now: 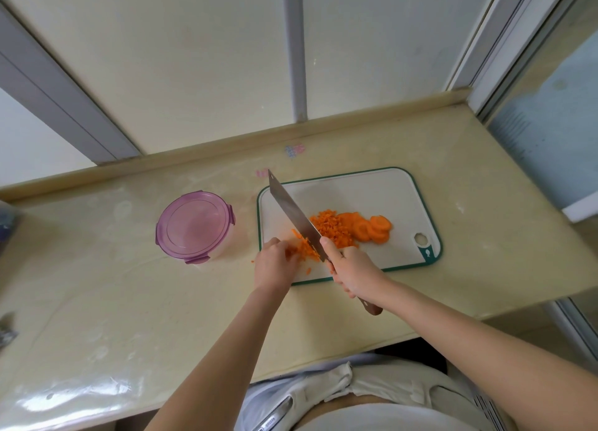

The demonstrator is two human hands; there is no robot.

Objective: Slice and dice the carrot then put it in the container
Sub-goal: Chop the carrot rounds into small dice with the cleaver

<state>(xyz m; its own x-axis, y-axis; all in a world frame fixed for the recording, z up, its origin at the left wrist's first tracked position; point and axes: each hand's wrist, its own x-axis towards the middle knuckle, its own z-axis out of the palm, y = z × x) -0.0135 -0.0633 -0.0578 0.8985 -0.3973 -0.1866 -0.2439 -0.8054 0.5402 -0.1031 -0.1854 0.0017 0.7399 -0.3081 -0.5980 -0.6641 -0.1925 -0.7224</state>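
Left hand clawed on carrot, right hand round knife handle.

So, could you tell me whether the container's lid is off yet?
No, the purple lid sits closed on the container, left of the cutting board.

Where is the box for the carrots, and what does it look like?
Find the white cutting board with the green rim on the beige counter. Just left of it sits the round clear container, the only thing with a purple clip-on lid.

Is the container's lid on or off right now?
On. The purple lid sits flat over the container, covering its whole top. Whether it is latched, cannot tell.
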